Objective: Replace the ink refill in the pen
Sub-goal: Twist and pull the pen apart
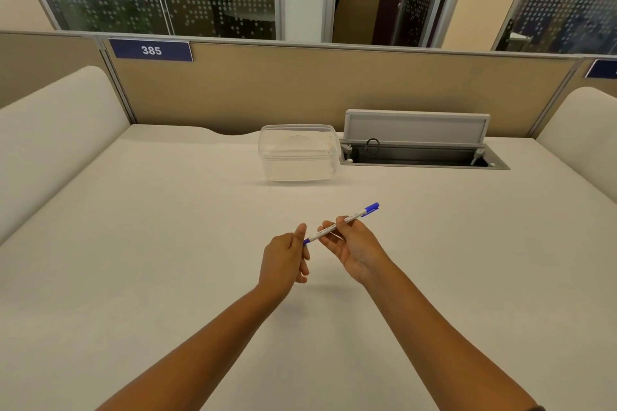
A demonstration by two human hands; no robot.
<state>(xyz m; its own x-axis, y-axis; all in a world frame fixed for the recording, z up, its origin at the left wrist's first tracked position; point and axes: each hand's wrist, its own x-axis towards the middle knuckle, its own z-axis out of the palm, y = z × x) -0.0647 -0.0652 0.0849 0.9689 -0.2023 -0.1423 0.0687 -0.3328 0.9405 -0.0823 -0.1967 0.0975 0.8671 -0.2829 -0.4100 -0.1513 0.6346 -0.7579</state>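
Your right hand [354, 252] is pinching the pen [340, 223] around the middle of its white barrel, thumb on top and fingers curled underneath, palm turned up towards you. Your left hand [286, 257] is closing on the pen's near end, with the thumb and forefinger meeting at the small blue tip [306, 240], while the other fingers are folding loosely below. Both forearms are reaching out from the bottom edge, and both hands are hovering above the tabletop [167, 243] rather than resting on it.

You are holding the pen at a slant, running from the lower left at your left hand up to the right, where its blue cap [371, 209] is sticking out past your right fingers. The pen is whole, cap on, and nothing is lying on the tabletop beneath it.

Further away, well apart from the hands, a clear plastic container [298, 152] with its lid on is standing near the back of the tabletop. Just beside it on the right, a cable hatch [417, 143] is standing with its grey flap raised. Behind these, a tan partition [300, 90] is closing off the desk, and a blue number plate [151, 50] reading 385 is hanging on its top edge at the left. Glass walls are showing beyond it.
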